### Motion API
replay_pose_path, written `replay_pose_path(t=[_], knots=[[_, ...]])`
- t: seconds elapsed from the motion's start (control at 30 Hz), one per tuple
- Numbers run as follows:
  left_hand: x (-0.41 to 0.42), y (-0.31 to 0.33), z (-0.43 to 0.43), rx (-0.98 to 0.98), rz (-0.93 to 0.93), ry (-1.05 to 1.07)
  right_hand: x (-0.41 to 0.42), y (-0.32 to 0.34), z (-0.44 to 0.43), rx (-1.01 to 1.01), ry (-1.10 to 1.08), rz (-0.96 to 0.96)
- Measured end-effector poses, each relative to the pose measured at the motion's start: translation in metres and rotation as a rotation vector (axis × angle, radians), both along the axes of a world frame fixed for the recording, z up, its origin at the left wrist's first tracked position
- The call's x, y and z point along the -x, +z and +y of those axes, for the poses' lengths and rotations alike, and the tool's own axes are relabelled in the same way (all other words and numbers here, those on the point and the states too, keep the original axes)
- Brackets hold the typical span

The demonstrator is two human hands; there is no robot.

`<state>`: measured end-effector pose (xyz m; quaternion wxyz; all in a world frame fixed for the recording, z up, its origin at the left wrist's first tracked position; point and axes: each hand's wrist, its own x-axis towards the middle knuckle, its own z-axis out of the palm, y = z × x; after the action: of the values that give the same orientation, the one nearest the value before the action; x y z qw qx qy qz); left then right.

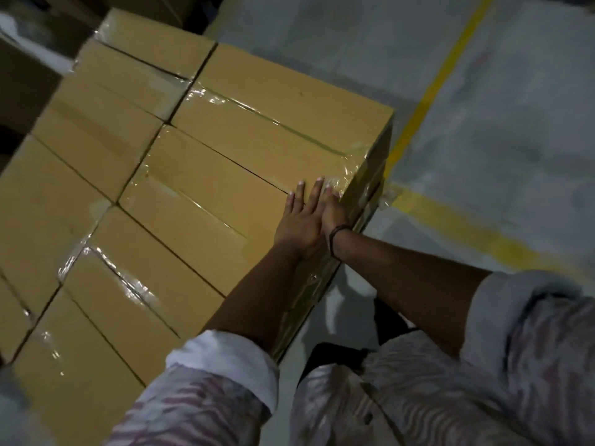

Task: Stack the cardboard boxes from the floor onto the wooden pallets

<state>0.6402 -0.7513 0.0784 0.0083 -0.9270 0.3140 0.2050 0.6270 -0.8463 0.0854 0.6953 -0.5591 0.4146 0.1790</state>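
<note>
A stack of taped brown cardboard boxes fills the left and middle of the head view. My left hand [301, 220] lies flat with straight fingers on top of the nearest box [206, 194] at the stack's right edge. My right hand [333, 206], with a dark band on its wrist, presses against the same upper edge beside the left hand, next to the far right box [273, 117]. Neither hand holds anything. The pallet under the stack is hidden.
Grey concrete floor [499, 123] lies to the right of the stack, marked with yellow lines [428, 91]. More boxes [29, 85] stand in shadow at the upper left. My legs and shirt are close against the stack's near side.
</note>
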Motion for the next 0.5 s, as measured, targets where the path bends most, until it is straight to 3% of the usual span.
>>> replay_pose_path(t=[0.13, 0.2, 0.33, 0.43, 0.5], knots=[[0.044, 0.011, 0.002, 0.151, -0.048, 0.219, 0.015, 0.000, -0.006, -0.045, 0.006, -0.071], [0.089, 0.013, 0.014, 0.206, -0.085, 0.344, 0.030, 0.000, -0.001, 0.142, 0.085, -0.081], [0.175, 0.001, 0.056, 0.165, -0.108, 0.461, 0.081, 0.019, 0.003, 0.695, 0.614, -0.287], [0.244, -0.002, 0.089, 0.128, -0.159, 0.590, 0.131, 0.015, 0.009, 0.925, 0.986, -0.601], [0.285, -0.002, 0.110, 0.117, -0.205, 0.693, 0.169, 0.016, 0.019, 0.967, 1.168, -0.701]])
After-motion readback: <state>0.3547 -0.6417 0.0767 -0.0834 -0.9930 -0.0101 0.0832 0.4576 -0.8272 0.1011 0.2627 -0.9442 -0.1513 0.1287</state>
